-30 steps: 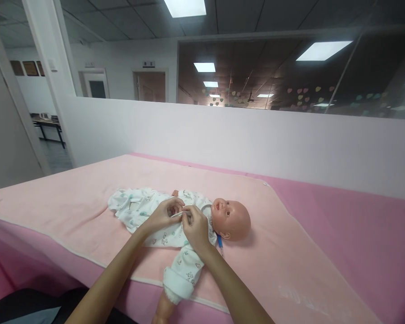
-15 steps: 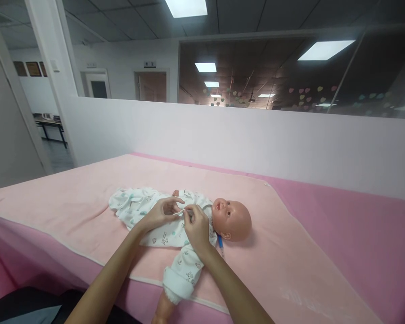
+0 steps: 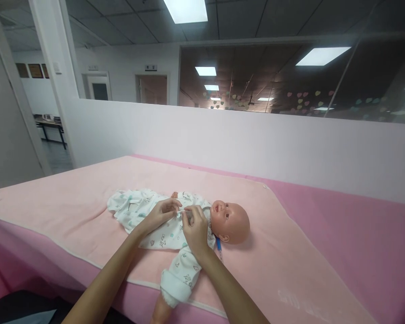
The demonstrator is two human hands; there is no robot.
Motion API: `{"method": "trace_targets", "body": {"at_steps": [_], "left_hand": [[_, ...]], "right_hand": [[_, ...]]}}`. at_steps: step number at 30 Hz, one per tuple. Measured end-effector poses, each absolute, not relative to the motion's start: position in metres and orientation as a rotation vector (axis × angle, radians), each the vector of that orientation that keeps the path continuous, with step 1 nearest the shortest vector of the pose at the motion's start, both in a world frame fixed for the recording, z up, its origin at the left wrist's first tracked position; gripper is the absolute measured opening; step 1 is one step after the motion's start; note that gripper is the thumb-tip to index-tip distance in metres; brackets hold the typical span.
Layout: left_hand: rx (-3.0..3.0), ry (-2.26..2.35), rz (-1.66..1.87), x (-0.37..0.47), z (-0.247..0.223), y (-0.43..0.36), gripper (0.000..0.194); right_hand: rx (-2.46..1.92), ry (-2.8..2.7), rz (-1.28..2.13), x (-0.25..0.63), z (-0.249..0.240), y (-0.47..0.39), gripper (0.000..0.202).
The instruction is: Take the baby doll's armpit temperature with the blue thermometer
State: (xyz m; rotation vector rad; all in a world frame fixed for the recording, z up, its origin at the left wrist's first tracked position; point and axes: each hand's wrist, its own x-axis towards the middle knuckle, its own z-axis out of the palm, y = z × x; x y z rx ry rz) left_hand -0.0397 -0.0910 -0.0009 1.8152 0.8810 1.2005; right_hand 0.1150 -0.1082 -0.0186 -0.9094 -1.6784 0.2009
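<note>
A baby doll [image 3: 231, 222] lies on its back with its head to the right, dressed in a white printed gown [image 3: 162, 236]. Over its chest, my left hand [image 3: 164, 211] has thumb and fingers curled together at a thin white tie of the gown. Close beside it, my right hand [image 3: 195, 225] pinches the same tie between thumb and fingertips. The fingertips nearly meet, and they partly hide the tie. One doll arm [image 3: 162, 310] in a cuffed sleeve [image 3: 178, 281] stretches toward me. A blue strip [image 3: 218, 244] shows beneath the doll's neck.
The doll rests on a peach blanket [image 3: 273, 270] over a pink cover [image 3: 357, 216]. Behind the bed stands a low white wall [image 3: 239, 139] with glass above it. A door [image 3: 10, 112] is at the left, with a table [image 3: 50, 123] beyond.
The view has tipped slightly upward. Both hands stay at the tie over the doll's chest, with only small finger movements; the doll lies as before.
</note>
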Motion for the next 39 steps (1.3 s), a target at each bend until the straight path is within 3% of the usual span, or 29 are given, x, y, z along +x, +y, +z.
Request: {"method": "trace_targets", "body": {"at_steps": [13,30,36,39], "left_hand": [[1.82,0.928,1.24,-0.04,-0.005,-0.089,0.028],[1.749,0.9,1.255,-0.037,0.001,-0.094,0.015],[1.402,0.834,1.493,-0.036,-0.004,-0.087,0.018],[1.238,0.791,1.522,-0.037,-0.007,-0.08,0.02]], "right_hand": [[-0.917,-1.876,0.129,0.115,-0.017,-0.11,0.026],[-0.961,-1.874,0.202,0.116,-0.012,-0.112,0.022],[-0.92,-2.079,0.008,0.112,-0.01,-0.117,0.031],[-0.908,-2.246,-0.153,0.102,-0.011,-0.114,0.026]]}}
